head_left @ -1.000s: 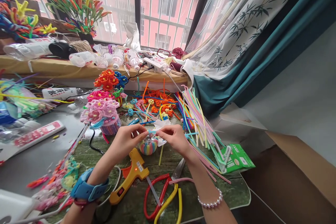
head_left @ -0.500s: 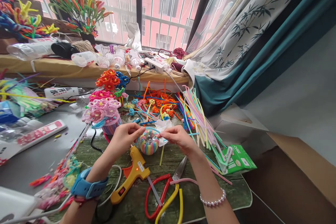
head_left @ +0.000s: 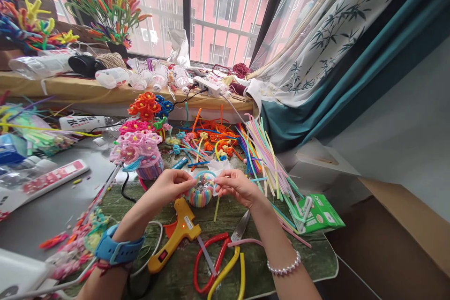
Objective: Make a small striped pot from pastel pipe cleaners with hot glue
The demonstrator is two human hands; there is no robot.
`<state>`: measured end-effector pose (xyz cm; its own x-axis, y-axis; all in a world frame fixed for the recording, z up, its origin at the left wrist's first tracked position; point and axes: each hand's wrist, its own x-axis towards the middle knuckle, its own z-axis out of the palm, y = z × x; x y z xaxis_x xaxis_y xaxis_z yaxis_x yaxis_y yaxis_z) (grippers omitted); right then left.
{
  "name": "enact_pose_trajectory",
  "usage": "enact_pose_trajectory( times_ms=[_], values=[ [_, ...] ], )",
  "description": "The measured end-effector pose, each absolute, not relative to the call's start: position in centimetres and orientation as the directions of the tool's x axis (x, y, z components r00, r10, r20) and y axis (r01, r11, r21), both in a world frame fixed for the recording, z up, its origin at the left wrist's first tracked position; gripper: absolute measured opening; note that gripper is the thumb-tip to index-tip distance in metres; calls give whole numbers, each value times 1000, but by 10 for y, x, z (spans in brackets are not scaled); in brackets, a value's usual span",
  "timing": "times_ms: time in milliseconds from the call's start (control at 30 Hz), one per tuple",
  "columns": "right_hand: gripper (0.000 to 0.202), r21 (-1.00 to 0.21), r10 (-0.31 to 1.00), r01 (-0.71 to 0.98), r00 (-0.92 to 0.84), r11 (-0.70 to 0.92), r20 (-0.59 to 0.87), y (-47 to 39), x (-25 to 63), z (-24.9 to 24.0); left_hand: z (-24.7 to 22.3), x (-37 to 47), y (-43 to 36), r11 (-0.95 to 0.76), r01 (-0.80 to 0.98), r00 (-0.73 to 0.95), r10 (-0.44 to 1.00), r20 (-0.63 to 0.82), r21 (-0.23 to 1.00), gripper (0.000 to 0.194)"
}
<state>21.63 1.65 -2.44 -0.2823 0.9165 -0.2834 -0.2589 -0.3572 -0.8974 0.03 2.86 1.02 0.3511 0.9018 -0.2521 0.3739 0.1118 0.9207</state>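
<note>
Between my two hands a light-blue pipe cleaner arches upward, bent into a curve. My left hand pinches its left end, and the fingers of my right hand are closed on its right end. Just beneath it a small round pot wrapped in striped pastel pipe cleaners rests on the table, its top partly covered by the blue strip and my fingers. Nearer to me lies a yellow hot glue gun with a lit indicator, beside scissors with red and yellow handles.
Loose pastel pipe cleaners spread at the right, by a green packet. Pink pipe-cleaner flowers in a pot stand at the left. Orange pieces lie behind. Plastic bottles and a power strip line the sill.
The blue pipe cleaner has gone from a flatter line to a more bent arch as my hands lowered slightly and turned inward. The glue gun and scissors stay where they were.
</note>
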Motion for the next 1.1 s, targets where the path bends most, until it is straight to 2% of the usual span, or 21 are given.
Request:
enact_pose_trajectory(
  times_ms=[267,433,633,1100],
  values=[
    [34,-881,916,-296,-279,-369,-290,16,216,-23,7,-9,31,116,412,417,858,-300,904,41],
    [34,-874,919,-315,-265,-370,-294,17,217,-24,8,-11,32,154,412,393,860,-327,898,38],
    [36,-883,900,-252,-299,-395,-317,17,217,-25,5,-9,32,218,330,304,897,-322,919,39],
    [39,-863,874,-247,-335,-441,-351,18,208,-33,7,-1,29,350,175,274,880,-387,920,36]
  ],
)
